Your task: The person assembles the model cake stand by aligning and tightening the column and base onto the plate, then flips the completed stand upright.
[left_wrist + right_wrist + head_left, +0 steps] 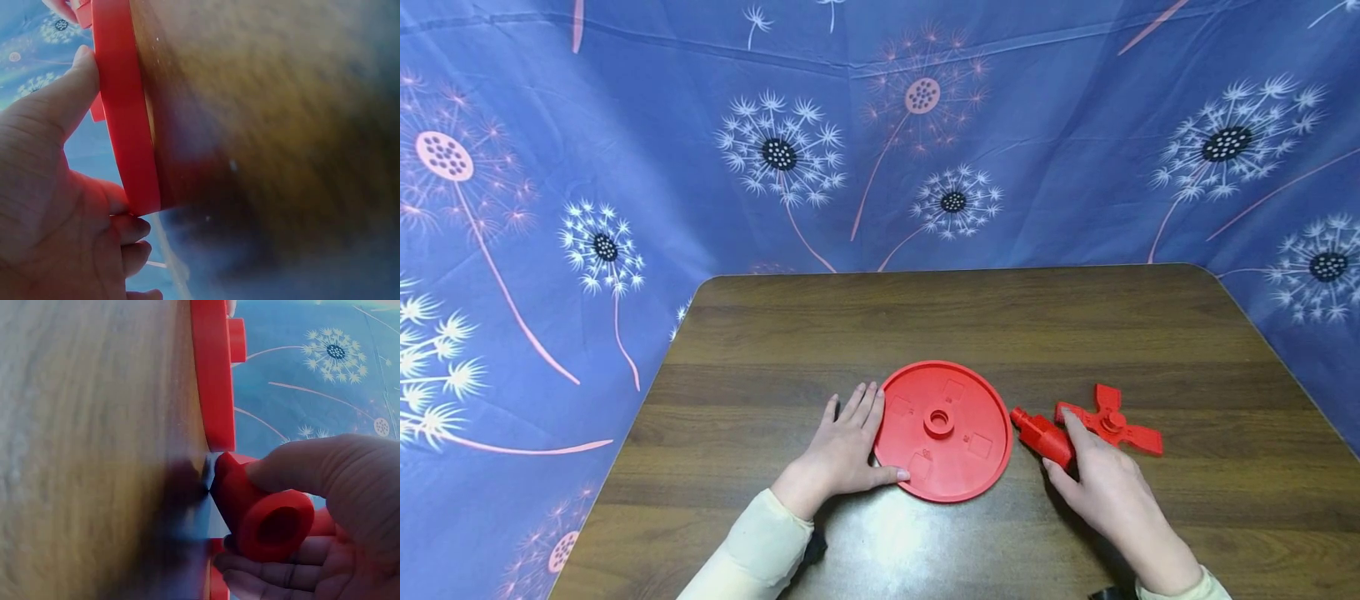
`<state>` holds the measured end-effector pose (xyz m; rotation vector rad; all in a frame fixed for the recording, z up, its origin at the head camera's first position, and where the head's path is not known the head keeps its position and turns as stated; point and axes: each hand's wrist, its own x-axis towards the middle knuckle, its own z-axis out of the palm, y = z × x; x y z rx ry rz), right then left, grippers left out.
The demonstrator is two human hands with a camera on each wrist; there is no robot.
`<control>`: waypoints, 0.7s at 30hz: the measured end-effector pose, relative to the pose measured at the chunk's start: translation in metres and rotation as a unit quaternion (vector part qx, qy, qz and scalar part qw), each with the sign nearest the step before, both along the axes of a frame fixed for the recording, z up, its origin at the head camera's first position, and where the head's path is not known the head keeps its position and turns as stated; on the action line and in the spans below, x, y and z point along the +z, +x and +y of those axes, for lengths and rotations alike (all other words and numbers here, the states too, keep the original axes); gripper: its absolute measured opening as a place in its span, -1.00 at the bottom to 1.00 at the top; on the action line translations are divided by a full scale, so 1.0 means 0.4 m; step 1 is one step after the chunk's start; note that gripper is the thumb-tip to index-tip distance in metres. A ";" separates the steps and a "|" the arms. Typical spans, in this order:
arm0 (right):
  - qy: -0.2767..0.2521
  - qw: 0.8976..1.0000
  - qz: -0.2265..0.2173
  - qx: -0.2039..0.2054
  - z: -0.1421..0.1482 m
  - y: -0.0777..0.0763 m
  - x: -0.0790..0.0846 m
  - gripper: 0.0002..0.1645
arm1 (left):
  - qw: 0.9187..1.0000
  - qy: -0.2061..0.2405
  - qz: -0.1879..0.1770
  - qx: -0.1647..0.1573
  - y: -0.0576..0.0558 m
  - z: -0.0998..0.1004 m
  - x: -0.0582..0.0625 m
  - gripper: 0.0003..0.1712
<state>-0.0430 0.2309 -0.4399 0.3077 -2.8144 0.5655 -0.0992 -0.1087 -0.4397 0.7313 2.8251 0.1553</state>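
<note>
A round red disc [973, 400] with a raised rim and a ringed hole at its centre lies on the table. My left hand [844, 450] rests at the disc's left edge, its fingers straight and the thumb over the near rim. To the right, my right hand [1108, 479] holds a red stepped post [1043, 437] between thumb and fingers. The post's narrow end points toward the disc, and its wide hollow end [280, 526] shows in the right wrist view. Just beyond the right hand lies a red cross-shaped piece [1112, 421], partly covered by the fingers.
The brown wooden table [775, 333] has rounded far corners. Behind it and at the sides hangs a blue cloth [1045, 75] printed with dandelions.
</note>
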 end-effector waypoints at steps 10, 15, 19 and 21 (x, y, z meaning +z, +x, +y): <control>-0.053 0.998 0.002 -0.035 0.016 -0.008 0.044 -0.40 | 1.000 0.001 -0.022 0.008 -0.003 -0.001 0.003 0.35; -0.083 0.996 0.015 -0.027 0.004 -0.016 0.067 -0.42 | 1.000 -0.001 -0.028 0.007 -0.004 0.001 0.006 0.34; -0.108 0.994 0.028 -0.004 -0.015 -0.025 0.077 -0.44 | 0.999 0.007 -0.031 0.003 -0.004 0.003 0.011 0.34; -0.116 0.993 0.029 0.011 -0.026 -0.032 0.079 -0.44 | 0.999 0.014 -0.032 0.003 -0.003 0.004 0.013 0.34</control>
